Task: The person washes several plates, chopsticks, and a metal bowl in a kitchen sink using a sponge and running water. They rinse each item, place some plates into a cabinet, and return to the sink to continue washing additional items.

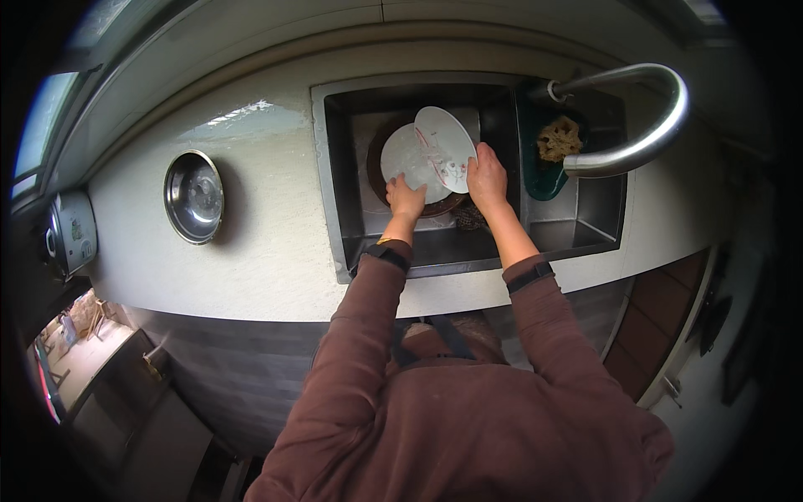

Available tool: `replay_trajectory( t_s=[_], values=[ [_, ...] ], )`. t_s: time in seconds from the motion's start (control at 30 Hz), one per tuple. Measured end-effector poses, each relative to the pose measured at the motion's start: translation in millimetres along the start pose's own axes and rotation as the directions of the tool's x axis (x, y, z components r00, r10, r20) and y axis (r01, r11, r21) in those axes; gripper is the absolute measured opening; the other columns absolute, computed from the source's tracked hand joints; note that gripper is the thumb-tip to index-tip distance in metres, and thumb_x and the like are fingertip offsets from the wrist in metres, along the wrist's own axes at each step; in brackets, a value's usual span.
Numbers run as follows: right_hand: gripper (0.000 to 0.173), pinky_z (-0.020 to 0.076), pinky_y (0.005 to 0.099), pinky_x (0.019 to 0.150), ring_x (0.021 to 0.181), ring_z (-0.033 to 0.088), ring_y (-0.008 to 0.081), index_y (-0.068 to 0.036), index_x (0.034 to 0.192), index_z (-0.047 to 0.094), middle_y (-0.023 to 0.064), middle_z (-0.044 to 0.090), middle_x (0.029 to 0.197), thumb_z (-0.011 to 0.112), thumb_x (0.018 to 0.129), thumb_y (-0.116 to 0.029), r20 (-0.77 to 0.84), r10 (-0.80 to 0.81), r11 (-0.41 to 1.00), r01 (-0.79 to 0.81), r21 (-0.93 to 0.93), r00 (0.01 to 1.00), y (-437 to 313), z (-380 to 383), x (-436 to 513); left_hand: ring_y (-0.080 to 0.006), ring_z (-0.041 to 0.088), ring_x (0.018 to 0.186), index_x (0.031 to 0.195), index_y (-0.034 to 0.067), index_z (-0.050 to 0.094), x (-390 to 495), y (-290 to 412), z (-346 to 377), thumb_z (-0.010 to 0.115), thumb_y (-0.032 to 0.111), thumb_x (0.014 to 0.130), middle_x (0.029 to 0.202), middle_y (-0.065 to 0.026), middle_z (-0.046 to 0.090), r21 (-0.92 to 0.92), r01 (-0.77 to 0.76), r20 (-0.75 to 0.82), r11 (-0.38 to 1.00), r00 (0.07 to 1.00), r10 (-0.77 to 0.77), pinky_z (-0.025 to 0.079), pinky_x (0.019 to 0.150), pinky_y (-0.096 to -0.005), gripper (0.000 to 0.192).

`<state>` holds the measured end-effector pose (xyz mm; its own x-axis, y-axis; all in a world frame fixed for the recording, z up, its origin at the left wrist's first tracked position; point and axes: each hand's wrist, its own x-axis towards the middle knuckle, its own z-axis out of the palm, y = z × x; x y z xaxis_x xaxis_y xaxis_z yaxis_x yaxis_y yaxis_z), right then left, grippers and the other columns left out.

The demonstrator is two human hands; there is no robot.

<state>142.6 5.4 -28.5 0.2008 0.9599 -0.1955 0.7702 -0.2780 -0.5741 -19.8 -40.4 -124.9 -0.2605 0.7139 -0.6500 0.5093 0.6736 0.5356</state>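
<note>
My right hand point(488, 179) grips the lower right rim of a white plate point(446, 150) with a red and grey pattern. The plate is tilted over a brown round basin point(372, 164) in the larger sink bowl point(433, 248). A pale round surface point(401, 157) fills much of the basin; cloudy water or another plate, I cannot tell which. Over its near edge is my left hand point(406, 199), fingers apart and no object visible in it. What its fingertips touch is unclear. A dark mesh-like scrubber point(469, 216) lies by the basin, partly behind my right wrist.
A curved metal faucet point(674, 113) arches over the smaller sink bowl point(552, 233). There, a tan loofah-like sponge point(559, 139) sits on a green tray point(544, 185). A steel bowl point(194, 197) stands on the pale countertop point(276, 219), with a rice cooker point(74, 232) at far left.
</note>
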Motion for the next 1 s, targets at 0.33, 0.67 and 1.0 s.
replay_trajectory(
  t_s=[0.33, 0.67, 1.0],
  values=[
    [0.038, 0.0455, 0.0406, 0.095, 0.107, 0.057, 0.0288, 0.003, 0.121, 0.047, 0.0166, 0.056, 0.116, 0.059, 0.084, 0.003, 0.66, 0.417, -0.064, -0.704, 0.707, 0.625, 76, 129, -20, -0.0334, 0.054, 0.11, 0.133, -0.003, 0.039, -6, -4, -35, 0.074, 0.004, 0.07, 0.123, -0.0223, 0.052, -0.628, 0.069, -0.156, 0.775, 0.965, -0.211, 0.042, 0.095, -0.0365, 0.073],
    [0.051, 0.0503, 0.0382, 0.078, 0.102, 0.056, 0.0222, -0.008, 0.121, 0.049, 0.0076, 0.057, 0.112, 0.066, 0.075, 0.008, 0.744, 0.097, 0.111, -0.75, 0.652, 0.661, 40, 125, 22, -0.0292, 0.065, 0.088, 0.11, 0.014, 0.066, -39, 24, -93, 0.056, 0.0, 0.079, 0.097, -0.0137, 0.068, -0.076, -0.22, -0.28, 0.972, 0.941, 0.191, 0.049, 0.075, -0.034, 0.036],
    [0.039, 0.0434, 0.0374, 0.094, 0.105, 0.056, 0.0301, 0.002, 0.12, 0.051, 0.0177, 0.057, 0.116, 0.059, 0.083, -0.008, 0.097, -0.147, 0.988, 0.15, -0.019, 0.984, 56, 86, 40, -0.0305, 0.062, 0.103, 0.117, 0.016, 0.062, -69, 53, -153, 0.048, -0.007, 0.071, 0.114, -0.0112, 0.063, 0.494, -0.531, -0.414, 0.688, 0.552, 0.724, 0.051, 0.084, -0.0356, 0.054]
  ],
)
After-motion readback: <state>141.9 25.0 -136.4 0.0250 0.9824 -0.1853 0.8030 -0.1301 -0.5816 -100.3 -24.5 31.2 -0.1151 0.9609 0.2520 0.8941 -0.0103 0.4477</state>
